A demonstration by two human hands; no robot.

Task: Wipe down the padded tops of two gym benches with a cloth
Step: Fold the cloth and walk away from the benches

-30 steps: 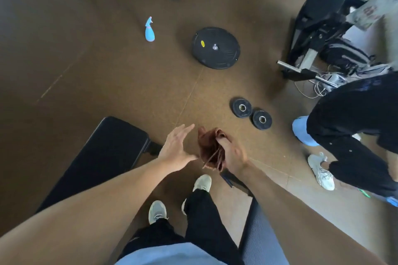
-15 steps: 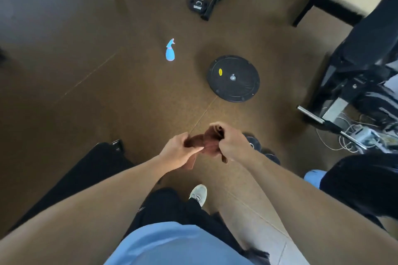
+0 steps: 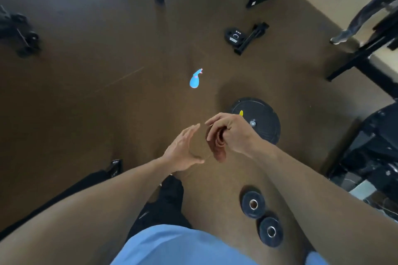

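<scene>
**Left hand off the cloth**

Your left hand (image 3: 183,150) has let go since half a second ago and now hangs flat with fingers spread, just beside the brown cloth (image 3: 217,144). Largest first: a black bench (image 3: 71,191) edge lies lower left. Your right hand (image 3: 231,131) grips the bunched cloth above the floor. Beyond, a blue spray bottle (image 3: 195,79) stands.

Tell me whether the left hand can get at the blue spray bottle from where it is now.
Probably not yet. The left hand is open and free, but the spray bottle lies on the floor well beyond it; nothing blocks the way.
</scene>
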